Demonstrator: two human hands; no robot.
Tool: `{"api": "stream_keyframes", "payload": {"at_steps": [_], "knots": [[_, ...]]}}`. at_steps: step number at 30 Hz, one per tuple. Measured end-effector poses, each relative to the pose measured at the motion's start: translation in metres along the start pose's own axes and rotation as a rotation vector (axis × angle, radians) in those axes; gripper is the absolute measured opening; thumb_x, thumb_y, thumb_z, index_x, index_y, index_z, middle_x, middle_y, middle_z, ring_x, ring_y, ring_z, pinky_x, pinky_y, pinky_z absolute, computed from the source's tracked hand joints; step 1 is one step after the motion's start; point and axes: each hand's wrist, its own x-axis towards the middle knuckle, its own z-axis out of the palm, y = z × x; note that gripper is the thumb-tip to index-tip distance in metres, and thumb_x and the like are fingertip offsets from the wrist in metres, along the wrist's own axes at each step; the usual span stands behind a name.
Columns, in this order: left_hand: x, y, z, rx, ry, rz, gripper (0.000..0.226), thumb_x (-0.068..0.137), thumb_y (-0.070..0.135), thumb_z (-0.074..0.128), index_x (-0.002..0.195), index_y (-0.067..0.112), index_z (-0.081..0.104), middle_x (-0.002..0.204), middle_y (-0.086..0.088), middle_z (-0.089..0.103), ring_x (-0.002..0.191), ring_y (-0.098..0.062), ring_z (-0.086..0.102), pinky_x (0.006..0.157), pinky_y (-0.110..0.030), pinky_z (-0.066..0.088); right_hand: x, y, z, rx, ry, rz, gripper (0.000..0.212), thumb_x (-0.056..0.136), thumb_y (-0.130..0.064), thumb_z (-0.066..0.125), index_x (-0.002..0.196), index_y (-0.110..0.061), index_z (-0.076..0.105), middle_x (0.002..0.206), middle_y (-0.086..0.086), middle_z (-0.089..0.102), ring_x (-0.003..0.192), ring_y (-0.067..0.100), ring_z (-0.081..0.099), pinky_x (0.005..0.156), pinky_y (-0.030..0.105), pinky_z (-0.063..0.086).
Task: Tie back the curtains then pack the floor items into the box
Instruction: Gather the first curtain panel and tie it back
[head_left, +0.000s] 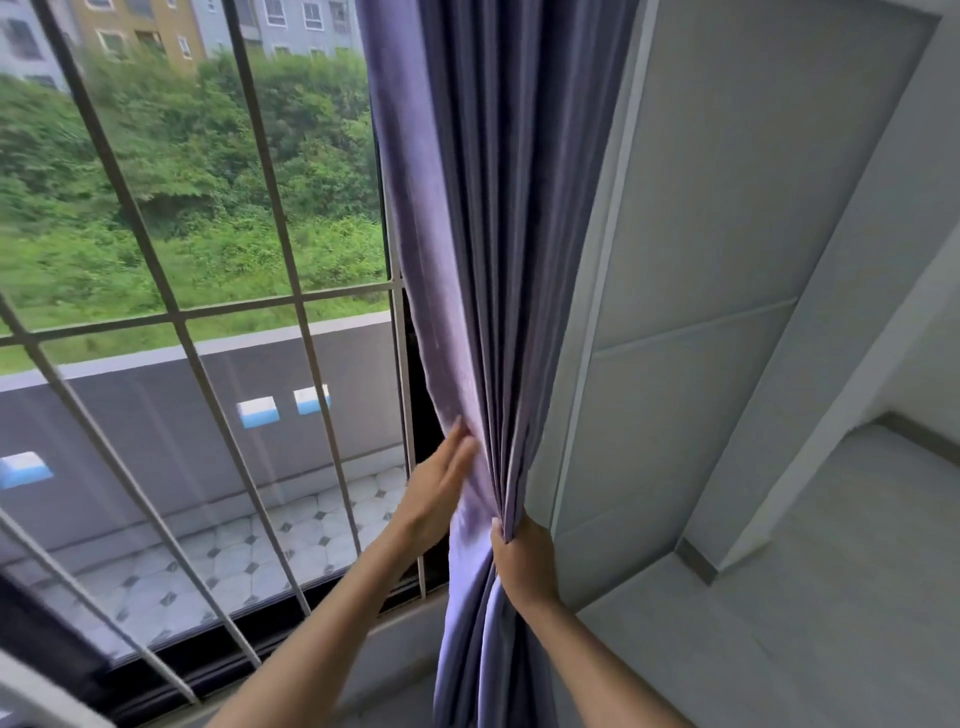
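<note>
Curtain (483, 249) hangs gathered in folds at the window's (197, 291) right edge, against the grey wall (691, 270). Your right hand (524, 564) grips the bunched folds low down, fingers curled round them. Your left hand (441, 486) lies flat on the curtain's window side, fingers (460, 441) straight.

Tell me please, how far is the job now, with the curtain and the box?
Done: the curtain is already gathered into folds at the window's right side. In hand: the right hand grips the bunched folds and the left hand lies flat against the fabric. Left: no tie is visible around the curtain, so tying remains. No box or floor items are in view, so the packing cannot be judged.
</note>
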Motion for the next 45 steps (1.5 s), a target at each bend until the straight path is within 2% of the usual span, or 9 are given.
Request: {"api": "stream_keyframes", "payload": {"at_steps": [7,10,16,22,24,27,33,38,45], "knots": [[-0.001,-0.004,-0.009,-0.029,0.129,-0.086,0.063,0.096,0.014,0.053,0.150,0.018,0.023,0.149,0.003,0.037,0.134,-0.015,0.041,0.108,-0.037,0.040,-0.003,0.006,-0.008,0.123,-0.059,0.051,0.027,0.091,-0.024,0.058,0.104,-0.002,0.064,0.083,0.008,0.064,0.081,0.026,0.064,0.062,0.014,0.043],[0.003,-0.007,-0.004,-0.046,0.068,-0.074,0.067,0.090,0.021,0.058,0.149,0.023,0.027,0.148,0.004,0.042,0.133,-0.011,0.043,0.111,-0.040,0.037,-0.008,0.003,-0.008,0.118,-0.114,0.053,0.033,0.088,-0.026,0.057,0.116,-0.009,0.059,0.099,0.010,0.067,0.093,0.027,0.064,0.079,0.032,0.052],[0.005,-0.002,0.013,-0.144,0.031,-0.063,0.045,0.094,0.013,0.057,0.134,0.014,0.037,0.129,0.000,0.058,0.120,-0.007,0.055,0.103,-0.031,0.045,-0.008,-0.003,-0.016,0.091,-0.218,0.073,0.019,0.087,-0.012,0.053,0.106,-0.010,0.054,0.079,0.006,0.058,0.069,0.021,0.054,0.053,0.019,0.037],[-0.003,-0.018,0.018,0.094,0.174,0.028,0.014,0.095,0.017,0.054,0.108,0.021,0.054,0.120,-0.002,0.051,0.111,-0.008,0.054,0.098,-0.025,0.044,-0.009,-0.013,-0.016,0.035,-0.235,0.102,0.014,0.087,-0.009,0.049,0.094,-0.019,0.043,0.086,0.008,0.058,0.074,0.023,0.052,0.063,0.024,0.037],[-0.009,-0.013,0.014,0.239,0.155,0.117,0.020,0.092,0.012,0.051,0.107,0.019,0.062,0.109,0.001,0.059,0.102,-0.011,0.056,0.084,-0.016,0.045,-0.011,-0.018,-0.014,0.019,-0.223,0.109,0.013,0.087,-0.007,0.048,0.092,-0.017,0.042,0.085,0.009,0.057,0.073,0.023,0.050,0.062,0.024,0.037],[-0.016,0.010,-0.002,0.359,-0.008,0.189,0.037,0.078,0.030,0.041,0.104,0.015,0.063,0.092,-0.002,0.067,0.085,-0.021,0.060,0.075,-0.036,0.051,-0.015,-0.021,-0.010,0.012,-0.204,0.149,0.009,0.086,-0.008,0.048,0.090,-0.016,0.045,0.084,0.012,0.060,0.072,0.024,0.054,0.062,0.026,0.041],[-0.005,0.054,-0.016,0.668,-0.002,0.312,0.095,0.073,0.083,0.039,0.135,0.013,0.024,0.056,-0.005,0.047,0.063,-0.032,0.060,0.048,-0.033,0.040,-0.017,-0.018,0.005,0.013,-0.188,0.229,0.010,0.081,-0.012,0.050,0.083,-0.022,0.048,0.091,0.007,0.059,0.076,0.022,0.056,0.050,0.015,0.034],[0.003,0.058,-0.002,0.753,0.187,0.279,0.054,0.092,0.043,0.052,0.125,0.003,0.036,0.069,-0.008,0.056,0.065,-0.038,0.061,0.053,-0.035,0.045,-0.013,-0.026,0.013,-0.024,-0.185,0.251,0.017,0.086,-0.011,0.048,0.071,-0.019,0.044,0.069,-0.001,0.050,0.074,0.022,0.053,0.061,0.022,0.038],[0.012,0.056,-0.007,0.762,0.191,0.204,0.026,0.096,0.021,0.046,0.075,0.005,0.047,0.066,-0.011,0.054,0.061,-0.033,0.050,0.056,-0.036,0.042,-0.014,-0.015,0.029,-0.001,-0.046,0.208,0.015,0.083,-0.026,0.051,0.094,-0.017,0.055,0.101,0.010,0.064,0.077,0.023,0.063,0.061,0.022,0.041]]}}
